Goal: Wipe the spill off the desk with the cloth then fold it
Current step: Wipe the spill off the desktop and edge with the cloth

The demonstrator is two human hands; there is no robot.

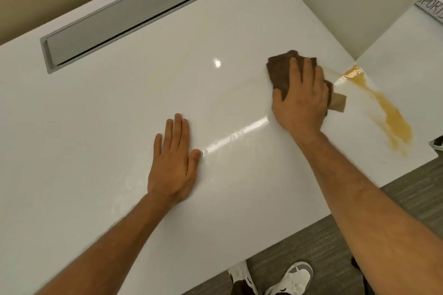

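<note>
the tabletop (119, 127) fills most of my view, white and glossy, and most of it looks clean, though i can't tell whether any of that is from wiping. the job is early by my judgement: the spill (388, 112) is plainly there, an amber streak running from a wet pool near the seam at the far right down toward the near right edge, thinning into smears at its lower end. all of that is left to wipe, and the folding is not yet begun.

set into the tabletop at the far left is a long grey hatch (122, 19), well apart from the work. beyond the seam at the right a second white surface (407, 38) butts up against mine, and the pool sits right at that join, so liquid may lie in the gap where a flat wipe will not reach. below the near edge i see grey floor (311, 258) and my shoes (292, 278).

my right hand (302, 100) lies palm down on the cloth (280, 72), fingers spread over it and pressing it flat to the tabletop, more a press than a closed grip. the cloth is brown, bunched, just left of the spill's upper end, one corner poking out near the streak. my left hand (175, 165) is flat and empty on the tabletop, fingers extended, bracing me near the middle. nothing stands between cloth and spill.
</note>
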